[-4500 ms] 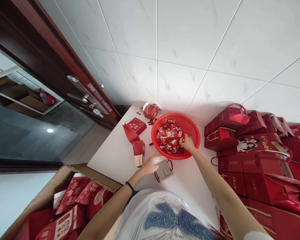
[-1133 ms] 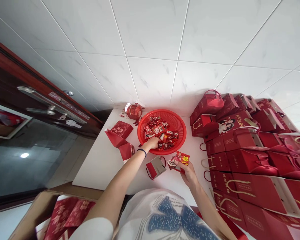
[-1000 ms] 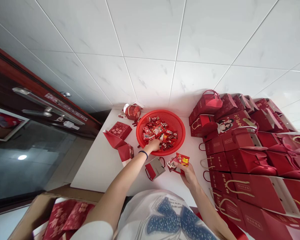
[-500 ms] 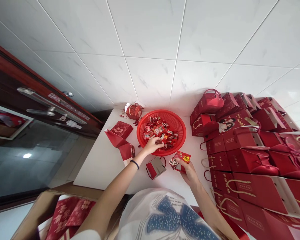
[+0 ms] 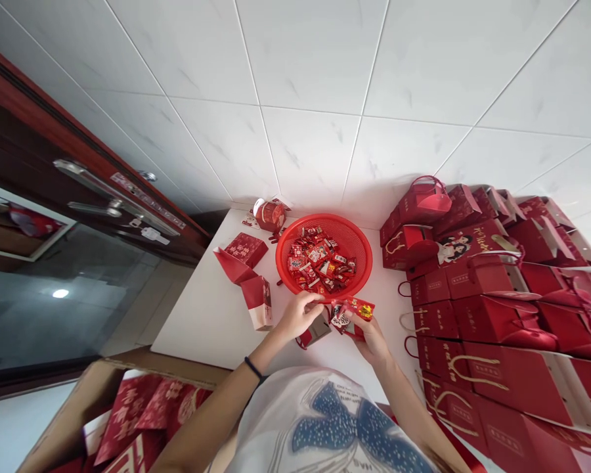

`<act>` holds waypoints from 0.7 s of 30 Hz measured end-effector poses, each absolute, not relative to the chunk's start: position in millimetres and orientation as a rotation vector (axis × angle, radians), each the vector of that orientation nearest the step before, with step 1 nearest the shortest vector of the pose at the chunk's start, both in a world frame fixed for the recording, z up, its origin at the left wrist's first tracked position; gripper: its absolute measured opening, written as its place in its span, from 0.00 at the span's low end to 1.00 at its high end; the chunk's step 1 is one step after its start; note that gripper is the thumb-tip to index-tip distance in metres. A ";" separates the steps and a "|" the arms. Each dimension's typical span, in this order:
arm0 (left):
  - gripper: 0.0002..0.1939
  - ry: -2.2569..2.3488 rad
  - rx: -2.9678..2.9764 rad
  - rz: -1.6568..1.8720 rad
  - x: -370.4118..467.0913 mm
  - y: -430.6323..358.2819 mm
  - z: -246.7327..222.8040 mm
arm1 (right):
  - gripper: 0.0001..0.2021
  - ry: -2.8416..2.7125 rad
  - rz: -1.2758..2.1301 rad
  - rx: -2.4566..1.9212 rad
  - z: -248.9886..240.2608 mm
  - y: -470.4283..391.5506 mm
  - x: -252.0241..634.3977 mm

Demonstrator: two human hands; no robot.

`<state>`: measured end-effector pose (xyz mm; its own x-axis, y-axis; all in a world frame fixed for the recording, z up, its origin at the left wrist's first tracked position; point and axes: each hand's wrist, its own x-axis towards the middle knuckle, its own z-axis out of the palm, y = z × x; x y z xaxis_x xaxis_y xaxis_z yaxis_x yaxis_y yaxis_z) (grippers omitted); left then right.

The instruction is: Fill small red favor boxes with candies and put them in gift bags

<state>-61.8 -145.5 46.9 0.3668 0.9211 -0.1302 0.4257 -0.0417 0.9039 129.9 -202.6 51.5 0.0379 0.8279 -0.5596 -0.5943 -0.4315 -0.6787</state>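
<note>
Withdrawing from the basket (image 5: 367, 263), your left hand (image 5: 299, 316) is curling over a small box (image 5: 319, 330), fingers' hold unclear; your right hand (image 5: 371, 335) is gripping red packets (image 5: 356, 306) alongside, toward the table (image 5: 192, 318)'s near edge; handling is apparently leaving the basket.

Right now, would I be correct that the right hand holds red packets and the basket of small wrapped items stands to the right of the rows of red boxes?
Not quite: the head view shows the basket of small wrapped items to the left of the rows of red boxes. The right hand does hold red packets.
</note>
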 end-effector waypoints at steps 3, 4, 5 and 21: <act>0.08 1.577 1.897 0.580 -72.6 -155.2 42.2 | 0.19 -0.248 1.628 -1.228 49.0 -207.5 136.7; 0.08 1.659 1.951 0.568 -75.8 -159.1 41.0 | 0.20 -0.232 1.630 -1.238 48.6 -208.6 138.4; 0.08 1.707 1.993 0.567 -78.7 -163.2 40.0 | 0.20 -0.219 1.631 -1.243 48.6 -209.4 139.8; 0.29 1.338 1.709 0.323 -72.6 -181.3 23.1 | 0.20 -0.324 1.743 -1.183 56.5 -210.2 128.6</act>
